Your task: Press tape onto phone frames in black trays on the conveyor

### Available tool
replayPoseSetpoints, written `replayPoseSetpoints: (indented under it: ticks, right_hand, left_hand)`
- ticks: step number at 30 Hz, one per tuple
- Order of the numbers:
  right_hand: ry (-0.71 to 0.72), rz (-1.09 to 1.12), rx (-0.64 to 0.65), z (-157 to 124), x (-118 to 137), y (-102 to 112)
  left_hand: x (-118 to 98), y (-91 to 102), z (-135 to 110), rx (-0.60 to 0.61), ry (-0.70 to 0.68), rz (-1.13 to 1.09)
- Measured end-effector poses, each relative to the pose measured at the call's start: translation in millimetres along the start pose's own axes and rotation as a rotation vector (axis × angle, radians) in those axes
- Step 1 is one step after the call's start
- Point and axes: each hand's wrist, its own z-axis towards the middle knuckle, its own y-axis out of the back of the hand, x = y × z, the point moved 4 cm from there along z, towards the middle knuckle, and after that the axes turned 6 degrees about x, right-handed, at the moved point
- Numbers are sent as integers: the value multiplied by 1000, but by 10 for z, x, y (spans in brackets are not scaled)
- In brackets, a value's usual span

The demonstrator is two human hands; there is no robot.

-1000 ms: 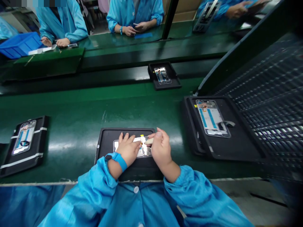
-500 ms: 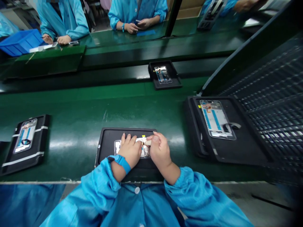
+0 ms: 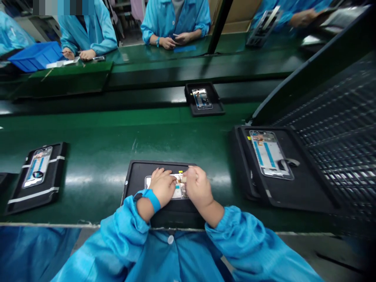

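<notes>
A green conveyor belt (image 3: 96, 152) carries four black trays (image 3: 138, 172), each holding one phone frame: one left of the middle tray, one right, one beyond. On the middle tray, the left hand (image 3: 160, 187), wearing one blue wrist strap (image 3: 152, 199), curves its fingers (image 3: 160, 172) over a phone frame (image 3: 179, 192). The right hand (image 3: 198, 187) bends at the frame's top edge, its grasp hidden.

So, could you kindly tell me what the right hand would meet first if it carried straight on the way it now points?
The right hand is already over the phone frame in the black tray; going straight on, it would probably meet the left hand first, though depth is hard to judge.
</notes>
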Motion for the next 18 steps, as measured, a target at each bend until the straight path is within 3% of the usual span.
replayPoseSetpoints:
  ticks: [3,9,15,18]
  right_hand:
    - [-217,169,-29,-85,-127,14]
    - [-210,160,-70,-91,-104,19]
    - [-303,164,-48,-115,-123,29]
    - [-364,213,-41,-123,-139,36]
  left_hand:
    - [-3,31,31,-35,32,-34]
    - [-15,42,83,-77,59,-52]
    - [-79,31,106,-112,44,-74]
    - [-94,131,65,-32,42,-190]
